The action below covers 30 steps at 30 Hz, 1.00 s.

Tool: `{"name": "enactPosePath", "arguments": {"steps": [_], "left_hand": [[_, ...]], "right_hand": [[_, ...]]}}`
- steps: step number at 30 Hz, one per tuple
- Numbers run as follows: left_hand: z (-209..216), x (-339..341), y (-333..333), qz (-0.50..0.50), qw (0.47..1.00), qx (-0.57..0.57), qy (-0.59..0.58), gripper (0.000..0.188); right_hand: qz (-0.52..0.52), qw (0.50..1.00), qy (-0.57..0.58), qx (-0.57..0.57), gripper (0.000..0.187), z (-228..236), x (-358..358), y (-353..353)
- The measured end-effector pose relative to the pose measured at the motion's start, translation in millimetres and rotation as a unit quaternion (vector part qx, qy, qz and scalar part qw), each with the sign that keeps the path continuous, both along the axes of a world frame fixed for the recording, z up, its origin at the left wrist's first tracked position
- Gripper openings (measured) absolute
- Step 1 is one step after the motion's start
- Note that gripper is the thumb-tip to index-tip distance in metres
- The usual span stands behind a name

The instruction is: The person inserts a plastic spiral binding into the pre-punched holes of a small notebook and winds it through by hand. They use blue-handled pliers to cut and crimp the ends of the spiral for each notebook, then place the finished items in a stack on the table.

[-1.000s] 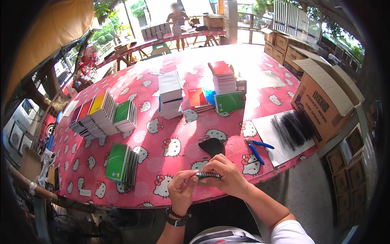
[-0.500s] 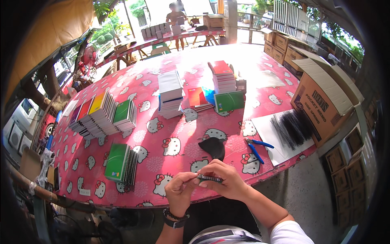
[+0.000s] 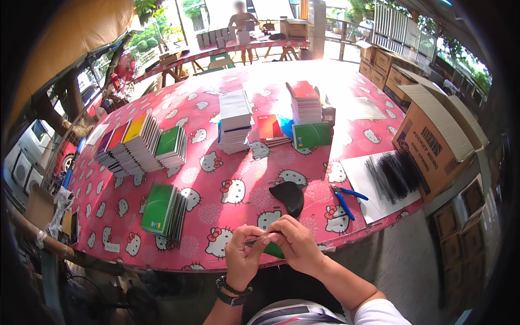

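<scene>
At the table's near edge I hold a small green-covered notebook (image 3: 275,249) between both hands. My left hand (image 3: 242,259) pinches its left end with thumb and fingers. My right hand (image 3: 299,248) is closed on its upper edge, the fingertips meeting those of the left. Most of the notebook is hidden behind my fingers. Just beyond the hands lies a dark, curved object (image 3: 289,197) whose kind I cannot make out. Blue-handled cutters (image 3: 346,205) rest to its right. Black spiral coils (image 3: 391,174) are heaped on a white sheet (image 3: 364,208).
Green spiral notebooks (image 3: 157,210) are stacked at left. Farther back stand multicoloured notebook piles (image 3: 135,142), a white-topped stack (image 3: 235,116) and a red-topped stack (image 3: 304,103). An open cardboard box (image 3: 433,142) stands at right. A person (image 3: 244,23) is at the far table.
The notebook has turned in my hands: its coiled edge showed before, and now part of the green cover shows. My fingers have drawn together along its top. The view has shifted slightly.
</scene>
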<state>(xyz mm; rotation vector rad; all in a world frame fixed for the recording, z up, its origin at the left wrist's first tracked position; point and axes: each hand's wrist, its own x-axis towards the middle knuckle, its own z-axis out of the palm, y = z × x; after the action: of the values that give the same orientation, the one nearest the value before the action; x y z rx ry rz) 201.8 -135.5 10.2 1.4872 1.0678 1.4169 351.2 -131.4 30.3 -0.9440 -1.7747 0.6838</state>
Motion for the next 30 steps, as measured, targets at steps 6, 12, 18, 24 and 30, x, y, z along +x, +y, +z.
{"name": "enactPosePath", "arguments": {"steps": [6, 12, 18, 24, 30], "left_hand": [[-17, -3, 3, 0.029, 0.994, 0.059, 0.092, 0.02], [7, -96, 25, 0.216, 0.974, 0.05, -0.048, 0.025], [22, -218, 57, 0.422, 0.891, 0.151, -0.072, 0.022], [65, -262, 75, 0.419, 0.875, 0.15, 0.192, 0.017], [57, -209, 140, 0.158, 0.748, 0.135, 0.63, 0.015]], "right_hand": [[0.018, 0.997, -0.074, -0.006, 0.018, 2, 1, 3], [-0.011, 0.995, -0.049, -0.086, 0.058, 3, 32, 11], [0.048, 0.985, -0.102, -0.127, 0.039, -19, 54, 5], [0.029, 0.984, -0.139, -0.112, 0.03, -29, 65, 6], [-0.012, 0.98, -0.174, -0.094, 0.023, -33, 62, 18]]}}
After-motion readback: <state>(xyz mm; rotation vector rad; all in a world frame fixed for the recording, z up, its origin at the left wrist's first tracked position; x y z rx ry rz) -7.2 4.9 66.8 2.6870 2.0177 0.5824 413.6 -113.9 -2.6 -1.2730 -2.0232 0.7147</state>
